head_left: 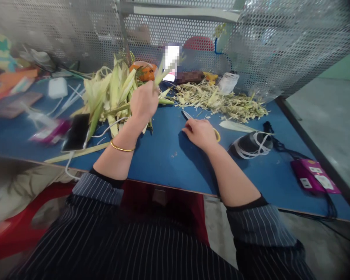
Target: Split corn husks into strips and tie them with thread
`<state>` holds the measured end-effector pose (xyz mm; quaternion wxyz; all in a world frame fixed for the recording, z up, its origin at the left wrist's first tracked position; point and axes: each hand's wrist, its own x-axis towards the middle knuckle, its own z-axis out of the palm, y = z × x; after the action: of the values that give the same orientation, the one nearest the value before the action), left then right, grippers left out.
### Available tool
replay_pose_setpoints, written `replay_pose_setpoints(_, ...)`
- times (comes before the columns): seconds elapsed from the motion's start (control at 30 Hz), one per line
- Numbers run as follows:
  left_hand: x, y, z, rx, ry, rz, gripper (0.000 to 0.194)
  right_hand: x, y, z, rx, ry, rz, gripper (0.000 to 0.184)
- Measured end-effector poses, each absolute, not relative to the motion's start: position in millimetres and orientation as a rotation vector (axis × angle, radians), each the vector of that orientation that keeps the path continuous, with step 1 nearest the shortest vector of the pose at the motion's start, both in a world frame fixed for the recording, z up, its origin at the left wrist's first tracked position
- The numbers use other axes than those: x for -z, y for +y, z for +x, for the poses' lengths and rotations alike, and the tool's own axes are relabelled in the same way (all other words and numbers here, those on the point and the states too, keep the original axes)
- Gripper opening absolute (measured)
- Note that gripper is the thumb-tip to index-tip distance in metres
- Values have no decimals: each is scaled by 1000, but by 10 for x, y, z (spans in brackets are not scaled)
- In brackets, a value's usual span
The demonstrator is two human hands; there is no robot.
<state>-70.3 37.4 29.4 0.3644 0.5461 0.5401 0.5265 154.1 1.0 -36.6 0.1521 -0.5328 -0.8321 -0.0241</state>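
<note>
My left hand (144, 100) is raised over the table, closed around a pale green corn husk strip (160, 77) that sticks up past the fingers. Low over the tabletop, my right hand (200, 133) is closed on scissors (187, 114). Their blades point away to the upper left, and a yellow handle loop (217, 135) shows behind the hand. Left of and behind my left hand lies a heap of long corn husks (113, 87). Beyond my right hand spreads a pile of cut husk pieces (221, 102). A single pale husk (236, 126) lies right of the scissors.
A dark cylinder wound with white cord (252, 145) and a purple power strip (312, 175) are on the right. To the left are a phone (76, 132) with a cable and a white charger (57, 88). A perforated metal screen (175, 29) stands along the back of the blue table (163, 155).
</note>
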Motion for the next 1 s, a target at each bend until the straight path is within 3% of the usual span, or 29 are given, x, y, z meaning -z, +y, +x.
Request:
replay_pose_setpoints(0.07, -322, 444, -915, -1375, 1887, 1639, 19, 387, 5, 1540, 87, -2379, -1549, 17)
replay_pose_setpoints(0.17, -323, 549, -1262, -1125, 2328, 1622, 34, 376, -11, 1519, 67, -2377, -1580, 17)
replay_pose_setpoints(0.33, -218, 670, -1594, -1045, 2495, 1518, 52, 370, -13, 1496, 14, -2377, -1586, 16)
replay_pose_setpoints(0.43, -153, 719, -1616, -938, 2577, 1559, 47, 378, -9, 1503, -1, -2368, -1582, 16)
replay_pose_setpoints(0.53, -89, 781, -1637, -1004, 2557, 1551, 43, 384, -7, 1512, -11, -2367, -1584, 15)
replay_pose_setpoints(0.67, -12, 876, -1725, -1421, 2214, 1582, 60, 381, -11, 1510, -13, -2373, -1585, 16)
replay_pose_setpoints(0.83, -142, 827, -1686, -1518, 2140, 1580, 69, 372, -24, 1501, -10, -2383, -1587, 17)
replay_pose_setpoints(0.93, -297, 708, -1489, -1759, 2056, 1551, 62, 392, -16, 1508, -21, -2370, -1568, 16)
replay_pose_setpoints(1.0, -351, 620, -1282, -1924, 1957, 1652, 44, 409, -3, 1512, -51, -2345, -1542, 12)
